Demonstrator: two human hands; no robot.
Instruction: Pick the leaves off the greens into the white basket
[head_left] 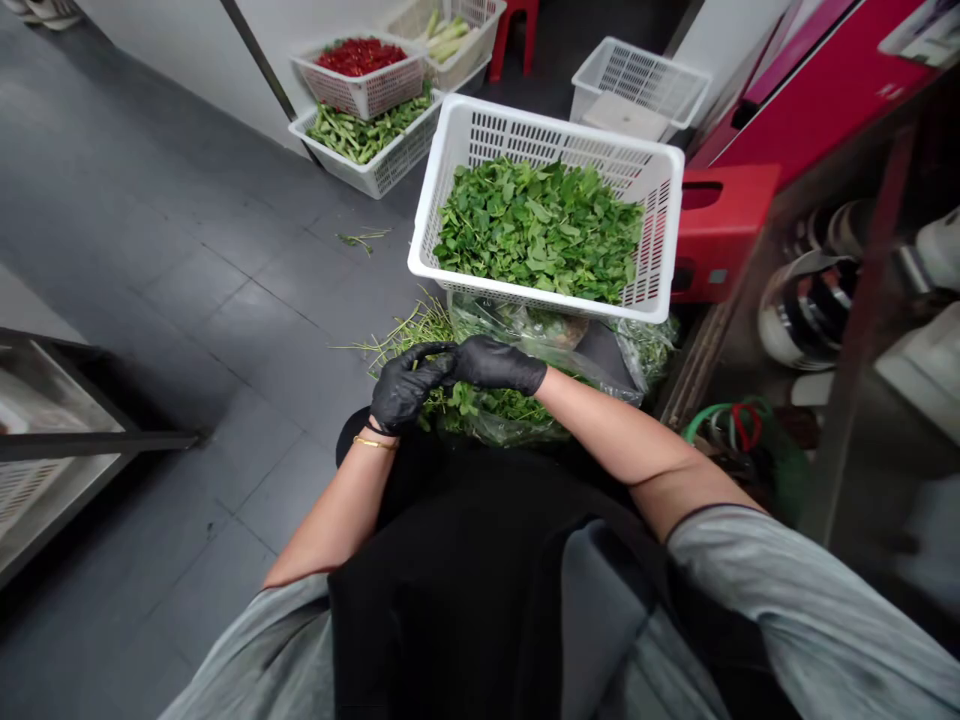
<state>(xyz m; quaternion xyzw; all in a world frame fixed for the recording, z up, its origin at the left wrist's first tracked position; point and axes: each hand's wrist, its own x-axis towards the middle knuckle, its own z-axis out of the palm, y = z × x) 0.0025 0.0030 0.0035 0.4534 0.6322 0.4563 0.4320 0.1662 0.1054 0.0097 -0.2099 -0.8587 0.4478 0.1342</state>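
Observation:
My left hand [405, 388] and my right hand [496, 364], both in black gloves, meet at the fingertips over a plastic bag of leafy greens. The fingers of both are closed together; whatever is pinched between them is hidden or too small to make out. Below lie the loose leafy greens [517, 405], partly inside the clear plastic bag [510, 432]. Thin green stems [421, 325] are heaped just beyond my left hand. In front of both hands stands a white slotted basket [541, 294] holding a bed of picked green leaves [536, 225].
Stacked white baskets hold red chillies [361, 57], cut green vegetables [364, 132] and pale stalks [444, 38]. A red stool [724, 230] adjoins the large basket. Shelving [862, 350] lines the right side; a metal rack [97, 440] is at left. Stray stems [364, 239] lie on the floor.

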